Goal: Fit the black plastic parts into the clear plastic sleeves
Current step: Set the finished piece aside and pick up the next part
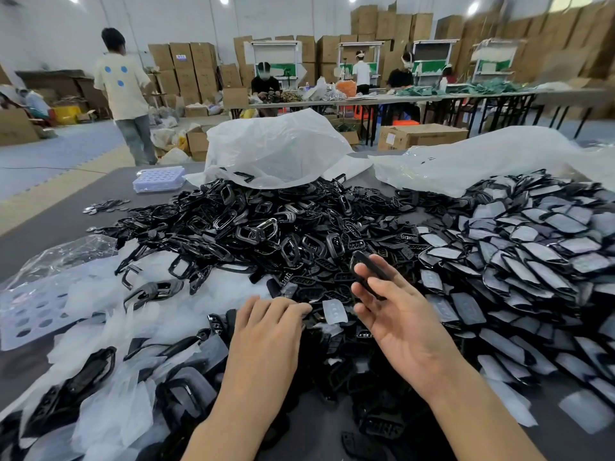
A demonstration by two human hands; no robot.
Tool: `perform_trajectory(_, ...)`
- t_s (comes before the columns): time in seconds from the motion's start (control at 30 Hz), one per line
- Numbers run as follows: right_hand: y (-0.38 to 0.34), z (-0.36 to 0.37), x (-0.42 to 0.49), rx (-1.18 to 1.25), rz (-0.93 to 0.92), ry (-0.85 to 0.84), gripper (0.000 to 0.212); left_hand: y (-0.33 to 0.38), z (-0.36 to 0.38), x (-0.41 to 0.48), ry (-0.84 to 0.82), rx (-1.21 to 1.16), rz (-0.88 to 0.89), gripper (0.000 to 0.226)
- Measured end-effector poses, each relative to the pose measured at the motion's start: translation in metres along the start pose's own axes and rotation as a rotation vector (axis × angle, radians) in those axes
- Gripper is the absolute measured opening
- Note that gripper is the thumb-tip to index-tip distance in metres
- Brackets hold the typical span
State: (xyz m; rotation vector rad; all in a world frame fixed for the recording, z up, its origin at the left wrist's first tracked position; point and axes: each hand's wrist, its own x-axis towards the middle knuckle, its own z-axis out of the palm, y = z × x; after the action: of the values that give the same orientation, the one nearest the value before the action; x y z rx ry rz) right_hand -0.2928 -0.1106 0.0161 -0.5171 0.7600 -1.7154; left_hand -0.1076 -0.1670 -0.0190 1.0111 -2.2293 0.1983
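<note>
We're in a big warehouse room, cardboard boxes (186,68) stacked along the back wall and other workers seated at long tables, and up front a dark tabletop (66,207) is buried in stock. A great heap of loose black plastic parts (253,221) fills the middle, a crumpled plastic bag (276,151) sits behind it, limp clear sleeves (109,327) are spread at the left, and at the right there's a wide pile of sleeved parts (532,247) that look finished. The right hand (399,321) is raised over the heap, palm turned inward, its fingers (382,287) pinching one black part (369,271) by its near end, lifted clear of the pile. The left hand (269,327) is down low, palm to the heap, its fingers loosely bent and resting on the parts, holding nothing I can make out. Just beside those fingertips lies a small clear sleeve (334,311), flat on the black pieces, between the two hands. So this reads as the pick-up stage: part in hand, sleeve not yet taken. The next move, I'd say, calls for the left hand to nip that sleeve by an edge and open its mouth, then for the right to line the part up end-on and slide it in squarely, because thin film could buckle or catch on a corner
</note>
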Motion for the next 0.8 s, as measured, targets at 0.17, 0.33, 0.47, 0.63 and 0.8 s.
perform_trajectory(0.17, 0.003, 0.002, 0.003, 0.017, -0.032, 0.035, 0.020, 0.003, -0.005, 0.000, 0.018, -0.160, -0.120, 0.035)
perform_trajectory(0.33, 0.012, 0.003, 0.002, -0.221, -0.099, 0.033, 0.037, 0.007, -0.017, 0.002, 0.045, -0.515, -0.391, 0.016)
perform_trajectory(0.47, 0.016, 0.003, 0.003, -0.250, -0.087, 0.015, 0.036, 0.012, -0.023, 0.006, 0.145, -0.717, -0.490, 0.015)
perform_trajectory(0.63, 0.016, 0.003, 0.004, -0.268, -0.076, -0.030, 0.037, 0.009, -0.022, 0.011, 0.144, -1.161, -0.673, 0.010)
perform_trajectory(0.8, 0.019, 0.002, 0.000, -0.629, -0.183, -0.021, 0.042, 0.011, -0.020, 0.013, 0.098, -1.301, -0.699, 0.016)
